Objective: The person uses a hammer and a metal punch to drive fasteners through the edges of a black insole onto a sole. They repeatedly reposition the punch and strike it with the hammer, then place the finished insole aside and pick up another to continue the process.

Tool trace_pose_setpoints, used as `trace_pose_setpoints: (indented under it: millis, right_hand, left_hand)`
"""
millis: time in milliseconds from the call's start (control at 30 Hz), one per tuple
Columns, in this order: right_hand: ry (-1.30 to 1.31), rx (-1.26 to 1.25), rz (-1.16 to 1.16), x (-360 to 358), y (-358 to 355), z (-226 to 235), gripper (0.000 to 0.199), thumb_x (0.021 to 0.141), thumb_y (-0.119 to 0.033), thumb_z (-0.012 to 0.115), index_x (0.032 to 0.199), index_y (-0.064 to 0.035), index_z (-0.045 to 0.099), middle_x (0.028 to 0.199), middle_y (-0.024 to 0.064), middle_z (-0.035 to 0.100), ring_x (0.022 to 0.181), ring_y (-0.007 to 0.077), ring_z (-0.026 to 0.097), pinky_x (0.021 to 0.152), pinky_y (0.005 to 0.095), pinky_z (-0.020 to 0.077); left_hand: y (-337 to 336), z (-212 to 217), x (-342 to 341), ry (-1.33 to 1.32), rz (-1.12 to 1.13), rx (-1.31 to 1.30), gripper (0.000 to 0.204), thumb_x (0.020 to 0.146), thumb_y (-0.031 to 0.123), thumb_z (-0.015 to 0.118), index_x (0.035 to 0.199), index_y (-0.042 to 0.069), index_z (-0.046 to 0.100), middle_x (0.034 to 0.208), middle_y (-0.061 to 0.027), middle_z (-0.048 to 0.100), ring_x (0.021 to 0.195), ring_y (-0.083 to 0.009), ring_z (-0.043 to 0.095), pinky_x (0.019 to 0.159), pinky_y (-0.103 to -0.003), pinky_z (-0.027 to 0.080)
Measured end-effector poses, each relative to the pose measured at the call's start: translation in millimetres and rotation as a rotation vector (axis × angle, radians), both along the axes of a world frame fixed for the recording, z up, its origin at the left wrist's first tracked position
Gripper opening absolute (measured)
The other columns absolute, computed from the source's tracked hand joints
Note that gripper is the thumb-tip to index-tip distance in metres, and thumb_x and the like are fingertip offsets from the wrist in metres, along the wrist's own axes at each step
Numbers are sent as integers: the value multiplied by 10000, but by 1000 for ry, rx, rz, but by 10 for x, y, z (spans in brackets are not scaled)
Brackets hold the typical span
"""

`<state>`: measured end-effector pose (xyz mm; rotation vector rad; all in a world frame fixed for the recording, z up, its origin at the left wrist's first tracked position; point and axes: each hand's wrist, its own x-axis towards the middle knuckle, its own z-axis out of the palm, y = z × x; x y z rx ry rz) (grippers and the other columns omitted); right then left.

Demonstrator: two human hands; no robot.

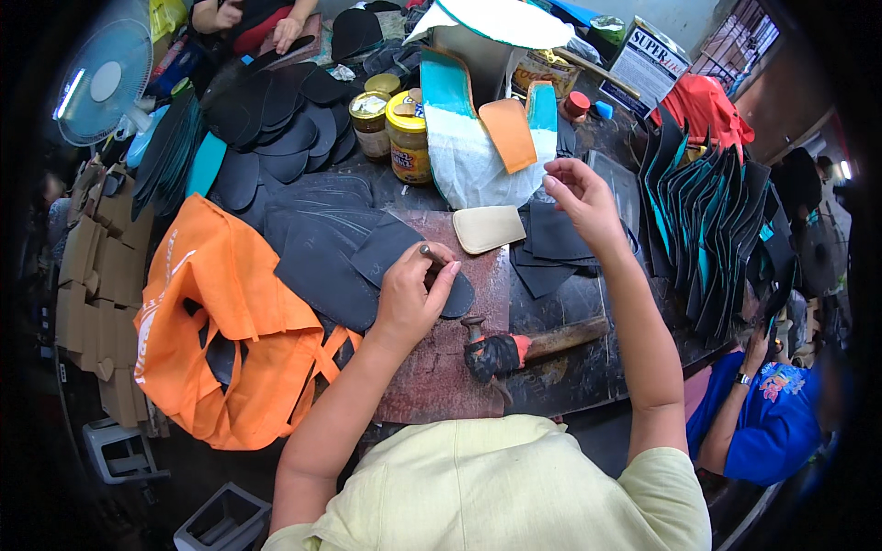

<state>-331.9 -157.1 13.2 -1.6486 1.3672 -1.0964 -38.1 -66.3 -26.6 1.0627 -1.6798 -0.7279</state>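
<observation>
My left hand is closed around a short dark rod-shaped tool with a rounded end poking up between thumb and fingers. It rests over black sole-shaped pieces; a squarish black piece lies on top of them. My right hand is raised with loosely bent fingers, thumb and forefinger slightly apart, and nothing visible in it. Below that hand are a beige rounded pad and stacked black squares. Behind it stands a teal-and-white sheet with an orange-tan piece against it.
A hammer with a wrapped head lies on the reddish board. An orange bag hangs at the left edge. Jars, black cutouts and upright black-teal sheets crowd the table. Other people sit at back left and right.
</observation>
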Motion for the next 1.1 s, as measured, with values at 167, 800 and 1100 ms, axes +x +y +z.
trace_pose_setpoints:
  millis: [167,800,1100]
  right_hand:
    - [-206,174,-123,256,-61,7,435,997,-295,744,1298,-37,565,1014,54,680,894,117,654,715,279,523]
    - [344,-212,-274,320,-561,193,751,751,-468,927,1303,-43,647,1084,121,610,834,204,610,777,368,559]
    - [-139,-60,-89,404,-535,161,463,855,-93,861,1245,-16,623,861,15,673,747,75,623,715,246,539]
  left_hand:
    - [-6,139,-46,49,-44,-16,82,947,41,701,948,-24,650,1142,-180,687,895,-269,726,725,-347,575]
    - [-316,456,-127,-560,-101,-1,317,864,148,757,1144,34,663,1106,-130,665,938,-365,707,787,-448,575]
    - [-399,353,-150,-627,-103,-137,353,849,125,776,1183,57,685,1221,-122,697,1003,-352,720,837,-441,591]
